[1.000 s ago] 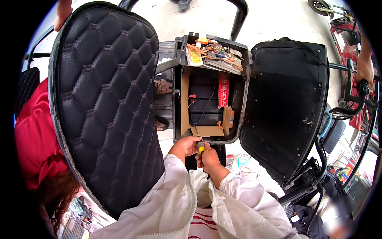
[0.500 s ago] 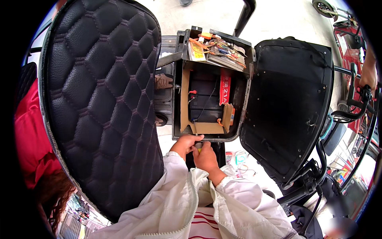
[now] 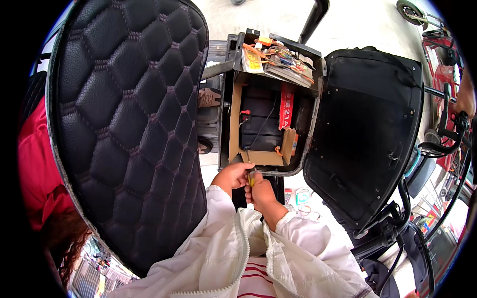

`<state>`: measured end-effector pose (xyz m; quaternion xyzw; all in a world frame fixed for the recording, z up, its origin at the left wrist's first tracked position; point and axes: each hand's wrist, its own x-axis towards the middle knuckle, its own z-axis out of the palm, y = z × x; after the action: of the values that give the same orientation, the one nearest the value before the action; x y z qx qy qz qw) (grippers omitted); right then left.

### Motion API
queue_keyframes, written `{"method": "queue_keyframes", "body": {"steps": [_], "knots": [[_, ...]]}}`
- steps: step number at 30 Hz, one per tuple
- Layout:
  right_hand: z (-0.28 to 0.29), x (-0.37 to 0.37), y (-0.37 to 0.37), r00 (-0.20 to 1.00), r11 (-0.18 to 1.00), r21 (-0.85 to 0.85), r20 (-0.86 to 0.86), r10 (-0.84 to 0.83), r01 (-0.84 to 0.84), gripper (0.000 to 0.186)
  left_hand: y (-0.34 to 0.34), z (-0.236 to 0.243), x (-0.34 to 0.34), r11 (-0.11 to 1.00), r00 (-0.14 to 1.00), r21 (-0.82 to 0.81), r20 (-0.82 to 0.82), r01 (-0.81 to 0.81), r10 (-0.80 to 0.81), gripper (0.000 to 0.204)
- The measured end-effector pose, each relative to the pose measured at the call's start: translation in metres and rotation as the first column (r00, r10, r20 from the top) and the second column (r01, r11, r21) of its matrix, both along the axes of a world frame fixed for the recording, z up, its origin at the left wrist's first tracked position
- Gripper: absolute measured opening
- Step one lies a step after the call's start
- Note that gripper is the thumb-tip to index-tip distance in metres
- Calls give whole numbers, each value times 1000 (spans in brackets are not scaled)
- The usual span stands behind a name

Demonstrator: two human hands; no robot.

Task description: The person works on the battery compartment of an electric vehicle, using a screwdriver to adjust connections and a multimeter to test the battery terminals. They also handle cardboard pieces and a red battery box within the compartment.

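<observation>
My right hand (image 3: 262, 192) is closed around a small tool with a yellow handle (image 3: 252, 182); its exact kind is hidden by the fingers. Right beside it, my left hand (image 3: 232, 177) pinches at the tool's upper end, where a thin dark wire (image 3: 247, 156) comes out of the box. Both hands are at the near rim of an open black box (image 3: 278, 173). Inside sit black battery blocks (image 3: 258, 130) with red and orange wire ends, edged by cardboard (image 3: 263, 158). A red label strip (image 3: 286, 107) lies on the batteries.
A black quilted seat (image 3: 129, 124) stands raised on the left, a black panel (image 3: 365, 134) on the right. A tray of loose wires and parts (image 3: 283, 62) tops the box's far end. Another person's hand (image 3: 465, 102) grips a handlebar at far right; red clothing (image 3: 42, 164) shows at left.
The view has shifted slightly, moving the box right in the picture. My right hand has turned and dropped a little from the left, and the yellow handle now tilts differently.
</observation>
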<state>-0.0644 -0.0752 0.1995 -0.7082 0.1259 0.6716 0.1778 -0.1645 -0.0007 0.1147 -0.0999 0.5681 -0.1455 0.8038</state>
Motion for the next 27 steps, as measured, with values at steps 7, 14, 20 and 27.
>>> {"method": "queue_keyframes", "body": {"steps": [7, 14, 20, 27], "knots": [[-15, -21, -22, 458, 638, 116, 793, 402, -761, 35, 11, 22, 13, 868, 904, 256, -131, 426, -406, 26], [8, 5, 7, 980, 981, -52, -56, -189, 186, 40, -11, -19, -12, 981, 992, 149, -28, 126, -123, 24], [-2, 1, -8, 852, 855, 164, 291, 434, -492, 50, -1, 5, 9, 966, 971, 172, -179, 191, -160, 23], [21, 0, 7, 885, 881, 144, 206, 418, -450, 44, -18, -16, -5, 966, 978, 175, -125, 189, -168, 14]]}}
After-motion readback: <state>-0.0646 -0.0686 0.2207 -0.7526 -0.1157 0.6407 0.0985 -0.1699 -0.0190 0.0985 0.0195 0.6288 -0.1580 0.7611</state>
